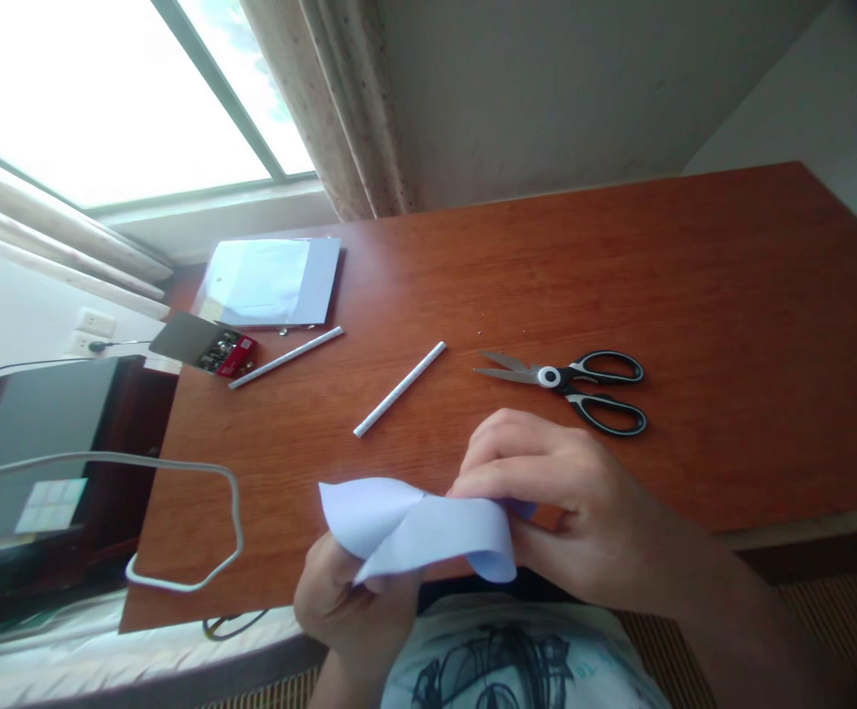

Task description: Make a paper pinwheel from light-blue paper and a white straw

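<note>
Here both hands — left hand (355, 601) below, right hand (568, 512) above — pinch the curled paper (418, 532); it lies left-right.

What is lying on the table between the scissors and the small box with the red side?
In the head view, two white rolled paper sticks: the shorter one nearer the black-handled metal scissors, the longer one beside the small box.
</note>
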### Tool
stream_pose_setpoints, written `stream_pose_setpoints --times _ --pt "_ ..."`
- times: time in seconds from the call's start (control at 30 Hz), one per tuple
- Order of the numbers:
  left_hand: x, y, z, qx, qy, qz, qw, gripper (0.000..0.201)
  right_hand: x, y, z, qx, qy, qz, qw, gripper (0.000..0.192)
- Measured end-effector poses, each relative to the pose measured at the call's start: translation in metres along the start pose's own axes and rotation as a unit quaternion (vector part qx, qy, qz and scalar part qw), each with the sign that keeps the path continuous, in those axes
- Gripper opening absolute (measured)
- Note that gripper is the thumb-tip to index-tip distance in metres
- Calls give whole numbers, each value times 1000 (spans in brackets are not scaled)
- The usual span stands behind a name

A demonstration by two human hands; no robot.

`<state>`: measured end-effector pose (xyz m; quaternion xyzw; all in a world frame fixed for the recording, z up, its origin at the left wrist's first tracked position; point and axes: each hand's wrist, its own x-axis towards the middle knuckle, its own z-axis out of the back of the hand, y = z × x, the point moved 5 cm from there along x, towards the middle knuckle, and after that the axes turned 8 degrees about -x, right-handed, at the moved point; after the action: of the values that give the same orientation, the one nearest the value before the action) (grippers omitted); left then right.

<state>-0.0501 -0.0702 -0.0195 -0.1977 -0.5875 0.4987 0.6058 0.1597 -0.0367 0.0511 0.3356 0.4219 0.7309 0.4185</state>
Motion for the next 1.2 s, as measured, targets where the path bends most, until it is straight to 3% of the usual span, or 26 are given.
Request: stream_pose_setpoints --times 0.07,0.13,0.23,0.33,0.43,0.57,0.7,0.87,0.93,1.03,1.2 --pt "7 -9 -4 -44 13 -32 998 56 3 1 5 24 51 -6 998 22" --pt "14 -15 -11 -74 52 -21 996 50 5 1 9 66 130 -3 989 18" --pt "22 -20 -16 -122 92 -10 988 51 9 -2 15 126 210 6 970 45" --pt "22 -21 -17 -150 119 3 982 51 11 -8 18 160 225 -2 961 61" --pt "19 -22 -18 -163 135 2 977 51 8 -12 16 130 207 -23 969 56" --pt "17 -25 -20 -166 163 -11 972 50 -2 -6 17 7 147 -12 989 40" --pt "18 -28 -20 -161 163 -25 973 50 -10 -1 11 -78 124 -33 989 35" --pt "15 -22 -16 -148 131 -19 980 52 -9 -4 3 -124 64 -97 985 32" --pt "12 -19 -14 -132 114 -22 984 52 -7 -7 -1 -137 40 -108 984 22" --pt "9 -17 -10 -94 87 -35 991 56 -6 -10 -6 -143 6 -91 986 11" --pt "5 -11 -3 -24 44 -25 998 67 -6 -10 -9 -97 -61 -32 993 12"
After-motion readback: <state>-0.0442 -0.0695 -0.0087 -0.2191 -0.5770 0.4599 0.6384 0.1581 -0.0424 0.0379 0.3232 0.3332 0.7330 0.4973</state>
